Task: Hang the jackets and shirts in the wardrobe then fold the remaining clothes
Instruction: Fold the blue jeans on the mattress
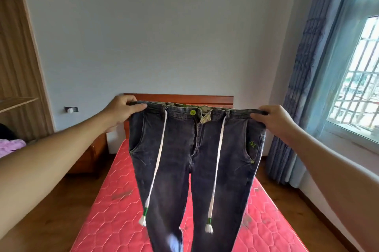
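1. Left hand (121,111) pinches one end of the waistband of the dark grey denim jeans (192,161).
2. Right hand (274,119) pinches the opposite end.
3. Jeans hang front-facing, spread above the red quilted mattress (114,210); two white drawstring cords (155,161) dangle down the legs.
4. Green waist button (193,112) unfastened.

Soft daylight from the overexposed window (356,79), wide-angle bowing at edges, slight blur.

2 bare forearms; no sleeves, rings
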The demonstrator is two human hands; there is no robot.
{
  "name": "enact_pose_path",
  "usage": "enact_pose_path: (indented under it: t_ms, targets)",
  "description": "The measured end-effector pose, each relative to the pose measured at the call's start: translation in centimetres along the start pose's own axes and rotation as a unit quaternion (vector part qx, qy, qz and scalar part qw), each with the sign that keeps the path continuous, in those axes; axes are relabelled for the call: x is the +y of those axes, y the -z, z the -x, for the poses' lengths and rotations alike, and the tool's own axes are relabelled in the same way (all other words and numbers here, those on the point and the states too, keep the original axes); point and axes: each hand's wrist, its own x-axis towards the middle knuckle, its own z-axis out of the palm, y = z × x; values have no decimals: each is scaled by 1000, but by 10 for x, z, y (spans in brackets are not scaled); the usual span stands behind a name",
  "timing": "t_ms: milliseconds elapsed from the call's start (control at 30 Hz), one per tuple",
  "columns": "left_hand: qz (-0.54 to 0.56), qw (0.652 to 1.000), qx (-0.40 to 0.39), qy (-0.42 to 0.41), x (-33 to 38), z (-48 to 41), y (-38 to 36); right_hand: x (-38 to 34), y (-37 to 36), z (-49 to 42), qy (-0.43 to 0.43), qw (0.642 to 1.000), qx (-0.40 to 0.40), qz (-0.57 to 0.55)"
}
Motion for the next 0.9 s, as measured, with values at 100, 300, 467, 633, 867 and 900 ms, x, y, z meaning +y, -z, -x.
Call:
enact_pose_path:
  t_ms: [100, 300, 467, 633, 867, 900]
  targets:
    - [27, 1000, 0, 7, 6, -1, 6, 3, 7, -1, -21, 999, -30, -40]
    - [42, 999, 12, 25, 19, 0, 5, -11, 7, -1, -105, 972, -11, -211]
    - [35, 999, -4, 38, 20, 1, 9, -16, 11, 4, -106, 981, -31, -162]
    - [71, 995, -6, 69, 27, 6, -1, -15, 11, 4, -136, 966, -24, -218]
    - [127, 985, -20, 115, 52, 24, -65, -45, -18, 16, -197, 904, -52, -376]
    - [136, 984, -34, 109, 59, 27, -77, -52, -22, 18, -191, 896, -69, -394]
